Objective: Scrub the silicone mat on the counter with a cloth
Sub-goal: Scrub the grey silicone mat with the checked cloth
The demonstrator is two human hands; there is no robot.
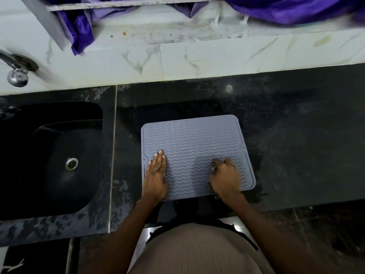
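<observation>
Right hand [225,176] is down on the near right part of the mat, fingers curled tight around something dark that peeks out at the knuckles and under the wrist; it's too blurred and hidden to say what it is. Left hand [156,175] lies flat, fingers straight and together, pressing the mat's near left edge, gripping nothing. One silicone mat [194,153], grey with wavy ridges, sits flat on the black counter [296,135]; it's close to square, so a long axis is hard to call, its near edge right at the counter's front lip, the whole thing turned slightly anticlockwise. To the left, well apart from the mat, one black sink [49,165], just one round metal drain [71,164] visible in its basin. One chrome tap [16,73] pokes out of the marble wall above it. Purple fabric [82,34] hangs along the window ledge behind.
</observation>
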